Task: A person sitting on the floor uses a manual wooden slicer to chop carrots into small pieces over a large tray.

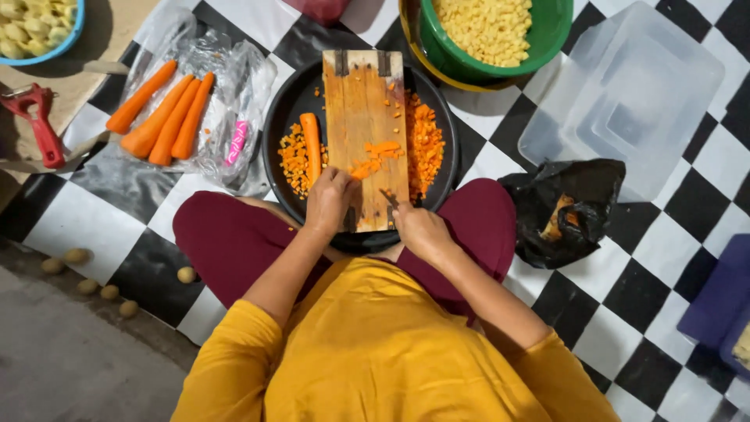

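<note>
Orange carrot strips (376, 155) lie on a wooden chopping board (363, 117), just beyond the left hand (330, 201)'s curled, pinning fingers, the right hand (419, 228) closed on a knife (388, 198).

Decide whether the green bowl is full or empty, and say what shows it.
Full: the green bowl is heaped with pale yellow diced pieces almost to its rim.

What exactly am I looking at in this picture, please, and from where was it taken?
One camera, worn on a person's head, looks straight down at their own two bare hands; no machine is involved. They sit on a checkered mat with a black round tray before them. A wooden cutting board lies across it, with diced carrot heaped beside. The left hand steadies carrot strips on the board; the right hand grips what seems a knife handle, mostly hidden. Whole peeled carrots lie on plastic to the left.
</note>
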